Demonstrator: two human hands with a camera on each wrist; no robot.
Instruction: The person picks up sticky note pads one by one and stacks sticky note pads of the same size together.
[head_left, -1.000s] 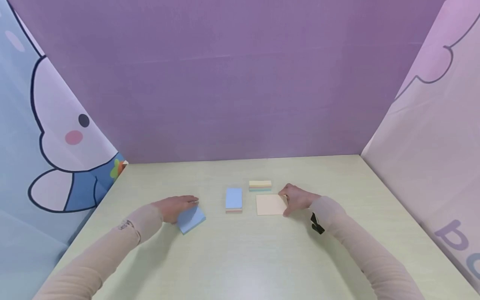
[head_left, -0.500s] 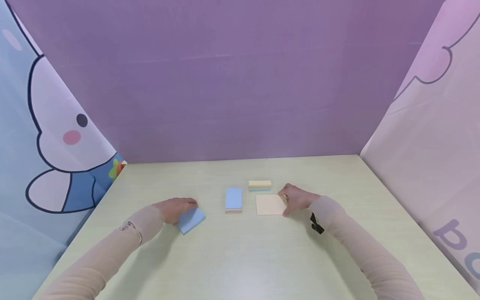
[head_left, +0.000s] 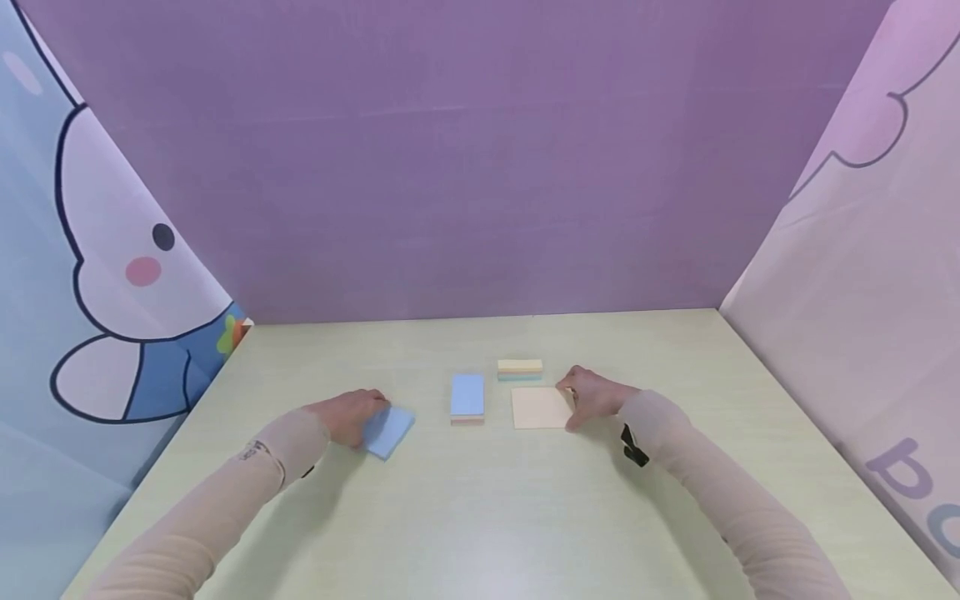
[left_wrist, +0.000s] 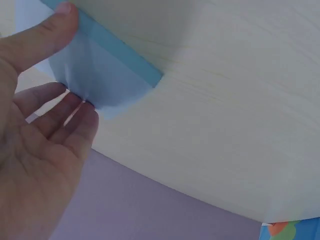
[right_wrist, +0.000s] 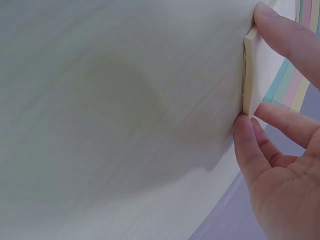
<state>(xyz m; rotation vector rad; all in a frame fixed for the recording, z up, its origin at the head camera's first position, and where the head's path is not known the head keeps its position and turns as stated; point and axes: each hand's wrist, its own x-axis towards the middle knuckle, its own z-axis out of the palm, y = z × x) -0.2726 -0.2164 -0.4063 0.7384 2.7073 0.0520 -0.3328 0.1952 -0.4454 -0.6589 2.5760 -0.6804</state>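
Note:
My left hand grips a square blue sticky note pad at its left part. In the left wrist view the thumb lies on one edge of this pad and the fingertips on the opposite edge; the pad looks tilted. My right hand pinches a thin peach sticky note pad by its right end, and that pad lies flat on the table. From the right wrist view, the thumb and fingers sit at opposite corners of the pad's edge.
Between the hands lies a small oblong stack of sticky notes, blue on top and pinkish below. Just behind the peach pad sits a striped multicoloured stack. A purple panel rises at the table's back edge, with printed cloths either side.
My left hand has shifted and turned the blue pad slightly to the right and away from me, its near edge rising in the view. The right hand and peach pad look unmoved.

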